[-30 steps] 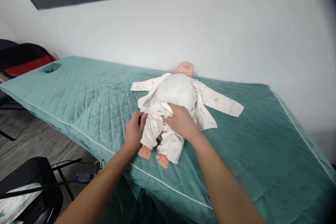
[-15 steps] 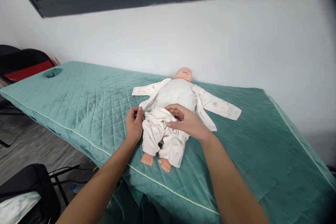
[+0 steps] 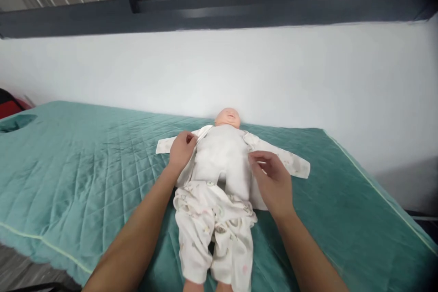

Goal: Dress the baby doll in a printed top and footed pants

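Observation:
A baby doll (image 3: pixel 229 117) lies on its back, head toward the wall, with a white torso (image 3: pixel 222 150). Its patterned white baby jacket (image 3: pixel 296 162) is spread open, sleeves stretched out to both sides. Patterned baby pants (image 3: pixel 195 228) cover the legs, their waistband below the crotch. My left hand (image 3: pixel 183 149) is closed at the jacket's left front edge, beside the chest. On the other side, my right hand (image 3: pixel 273 180) has thumb and fingers curled together at the right front edge, near the doll's waist. The cloth within both grips is mostly hidden.
A green quilted cover (image 3: pixel 85 146) lies over the bed, with a hole (image 3: pixel 17 122) at its far left. Behind runs a white wall (image 3: pixel 171 73) below a dark window frame (image 3: pixel 239 11). Part of a black and red chair (image 3: pixel 10 105) shows at left.
Both hands have left the pants and moved up to the jacket beside the torso. The pants' waistband now sits lower, showing the crotch. The view has shifted closer to the doll.

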Motion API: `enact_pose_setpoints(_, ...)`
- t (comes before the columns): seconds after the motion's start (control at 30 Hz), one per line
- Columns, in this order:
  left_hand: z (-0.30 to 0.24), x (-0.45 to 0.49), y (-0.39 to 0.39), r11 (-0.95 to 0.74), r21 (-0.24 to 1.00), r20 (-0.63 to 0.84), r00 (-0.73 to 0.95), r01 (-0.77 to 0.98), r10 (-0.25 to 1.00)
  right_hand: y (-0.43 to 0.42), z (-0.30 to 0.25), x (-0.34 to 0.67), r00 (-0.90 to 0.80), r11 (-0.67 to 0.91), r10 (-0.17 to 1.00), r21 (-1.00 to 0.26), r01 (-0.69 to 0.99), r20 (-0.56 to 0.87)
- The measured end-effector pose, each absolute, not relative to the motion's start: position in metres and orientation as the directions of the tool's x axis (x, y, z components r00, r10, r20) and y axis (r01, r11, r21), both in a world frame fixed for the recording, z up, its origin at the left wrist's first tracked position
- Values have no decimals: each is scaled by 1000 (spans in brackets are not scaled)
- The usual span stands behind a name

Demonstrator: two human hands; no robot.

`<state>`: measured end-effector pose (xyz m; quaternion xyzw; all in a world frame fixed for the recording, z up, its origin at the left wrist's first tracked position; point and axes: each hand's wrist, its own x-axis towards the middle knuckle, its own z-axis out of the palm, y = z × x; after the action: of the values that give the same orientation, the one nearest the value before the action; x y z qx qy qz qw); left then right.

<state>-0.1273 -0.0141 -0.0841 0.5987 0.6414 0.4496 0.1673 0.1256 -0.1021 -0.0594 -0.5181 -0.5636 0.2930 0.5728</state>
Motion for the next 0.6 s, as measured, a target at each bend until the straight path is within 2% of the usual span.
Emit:
enact_pose_setpoints(0.03,-92,-129,-9,-118,771,322,-222,626,920,-96,-63,130,281,267,889,-908,322,361)
enact_pose_setpoints(0.1,-103,-130,-3,-125,760,325,-206,638,923,-84,-69,137,360,155,879,-902,403,312)
enact_pose_setpoints(0.2,-105,-131,-3,-159,746,319,-139,647,937,-72,-74,139,349,32,915,-897,440,204)
enact_pose_setpoints(0.3,-94,-132,-10,-158,782,283,-119,603,952,-71,-76,137,323,-8,928,-858,514,185)
enact_pose_setpoints(0.47,-79,-143,-21,-73,892,198,-241,445,950,-74,-75,144,368,-85,913,-800,594,176)
enact_pose_setpoints(0.6,-78,-164,-21,35,900,146,-378,434,914,-75,-67,157,447,-111,879,-840,532,167)
